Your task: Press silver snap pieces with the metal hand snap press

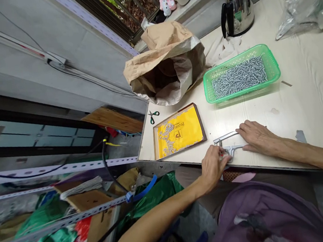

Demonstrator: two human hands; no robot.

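Observation:
A grey metal plier-like hand tool (226,136) with two spread handles and a small spring near its head lies at the table's front edge. My right hand (256,136) is wrapped round the handle ends, fingers on the far one and thumb by the near one. Closed at the tool's head is my left hand (212,162), its fingertips pinching there; any small part between them is hidden. To the left, a shallow tray (203,126) lined with yellow holds a scatter of small silvery metal pieces (166,130). Beyond the tool, a green plastic basket (273,68) contains many similar pieces (240,76).
Green-handled scissors (153,116) lie at the table's left edge. An open brown paper sack (163,56) stands behind the tray. Farther back are a steel kettle (239,9) and a clear plastic bag (302,8). A perforated metal rack (81,212) fills the lower left.

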